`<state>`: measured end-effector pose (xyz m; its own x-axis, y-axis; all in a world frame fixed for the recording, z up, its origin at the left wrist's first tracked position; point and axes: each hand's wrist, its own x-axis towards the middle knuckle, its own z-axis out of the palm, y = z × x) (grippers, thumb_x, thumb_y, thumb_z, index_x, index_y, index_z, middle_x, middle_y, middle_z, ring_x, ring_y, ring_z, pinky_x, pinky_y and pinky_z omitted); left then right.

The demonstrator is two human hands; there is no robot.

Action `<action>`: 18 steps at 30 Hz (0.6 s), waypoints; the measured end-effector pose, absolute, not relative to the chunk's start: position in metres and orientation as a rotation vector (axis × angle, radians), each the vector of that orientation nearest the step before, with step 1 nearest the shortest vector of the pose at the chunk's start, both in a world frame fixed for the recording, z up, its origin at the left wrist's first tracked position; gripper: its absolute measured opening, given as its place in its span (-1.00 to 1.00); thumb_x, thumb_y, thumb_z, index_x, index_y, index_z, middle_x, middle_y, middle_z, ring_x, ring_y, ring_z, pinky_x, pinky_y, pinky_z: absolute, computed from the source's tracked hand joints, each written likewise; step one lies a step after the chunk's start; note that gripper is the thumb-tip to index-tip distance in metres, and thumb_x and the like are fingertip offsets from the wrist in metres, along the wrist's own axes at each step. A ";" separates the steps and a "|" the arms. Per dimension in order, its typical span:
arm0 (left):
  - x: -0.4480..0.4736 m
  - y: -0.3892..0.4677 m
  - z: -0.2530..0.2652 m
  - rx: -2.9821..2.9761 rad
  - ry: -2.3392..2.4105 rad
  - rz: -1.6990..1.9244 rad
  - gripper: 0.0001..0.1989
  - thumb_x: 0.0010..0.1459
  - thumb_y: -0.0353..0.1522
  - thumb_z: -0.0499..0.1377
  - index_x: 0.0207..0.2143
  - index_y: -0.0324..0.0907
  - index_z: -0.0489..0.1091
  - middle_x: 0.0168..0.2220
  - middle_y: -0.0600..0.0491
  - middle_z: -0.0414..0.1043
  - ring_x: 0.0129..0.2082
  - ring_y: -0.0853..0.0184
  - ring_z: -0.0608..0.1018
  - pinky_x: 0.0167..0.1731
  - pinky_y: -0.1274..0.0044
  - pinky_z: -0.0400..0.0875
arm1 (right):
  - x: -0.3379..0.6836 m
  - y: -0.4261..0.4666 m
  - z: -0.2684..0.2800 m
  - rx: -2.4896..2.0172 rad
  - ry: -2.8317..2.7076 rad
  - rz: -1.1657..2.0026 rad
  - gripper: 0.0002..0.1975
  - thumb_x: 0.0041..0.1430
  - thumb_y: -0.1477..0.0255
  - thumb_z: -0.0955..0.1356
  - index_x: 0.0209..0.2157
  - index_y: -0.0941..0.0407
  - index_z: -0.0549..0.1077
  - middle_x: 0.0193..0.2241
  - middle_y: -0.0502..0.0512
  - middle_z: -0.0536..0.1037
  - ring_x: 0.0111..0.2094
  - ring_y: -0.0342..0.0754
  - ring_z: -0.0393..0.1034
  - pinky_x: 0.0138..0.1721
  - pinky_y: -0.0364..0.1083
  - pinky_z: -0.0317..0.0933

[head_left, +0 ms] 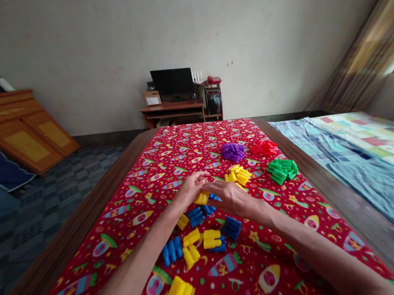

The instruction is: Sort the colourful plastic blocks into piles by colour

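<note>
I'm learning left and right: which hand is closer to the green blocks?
Right. The right hand is left of the green blocks, not touching them; the left hand is farther left.

left hand (191,189): bare | left forearm (147,247): bare, slender | right hand (229,197): bare, bony-knuckled | right forearm (308,241): bare, slender

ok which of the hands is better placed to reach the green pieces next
Probably the right hand: it is nearer the green pieces, which lie to its right on the red tablecloth. The left hand is farther away, with the right hand between it and that pile.
</note>
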<state>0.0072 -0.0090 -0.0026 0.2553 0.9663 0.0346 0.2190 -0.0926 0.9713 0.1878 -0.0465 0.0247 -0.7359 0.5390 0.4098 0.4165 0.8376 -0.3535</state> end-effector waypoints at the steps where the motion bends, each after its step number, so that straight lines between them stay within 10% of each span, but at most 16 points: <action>1: 0.008 -0.011 -0.003 1.505 1.110 0.927 -0.49 -0.07 -0.09 0.23 -0.14 -0.25 0.43 -0.30 -0.04 0.52 -0.26 0.20 0.56 -0.26 0.45 0.43 | 0.185 -0.047 0.023 -0.739 -2.513 0.281 -0.74 0.27 0.47 0.29 -0.02 0.17 0.44 -0.13 0.28 0.55 -0.15 -0.01 0.47 -0.19 -0.11 0.28; 11: -0.017 -0.007 0.022 1.850 1.244 0.754 -0.61 0.08 -0.20 0.16 -0.10 -0.21 0.45 -0.24 -0.01 0.53 -0.28 0.25 0.55 -0.26 0.46 0.46 | 0.269 -0.008 0.065 -1.507 -2.361 0.131 -0.67 0.29 0.30 0.24 -0.36 0.22 0.53 -0.52 0.08 0.50 -0.49 -0.16 0.34 -0.47 -0.20 0.01; 18: -0.003 -0.024 0.002 2.381 1.196 0.336 -0.52 0.14 -0.31 0.15 0.13 -0.14 0.31 0.13 -0.10 0.33 0.12 0.15 0.38 0.13 0.34 0.23 | 0.288 0.004 0.051 -2.271 -2.303 -0.041 -0.65 0.28 0.37 0.21 -0.13 0.26 0.52 -0.17 0.37 0.56 -0.17 0.07 0.48 -0.32 -0.14 0.20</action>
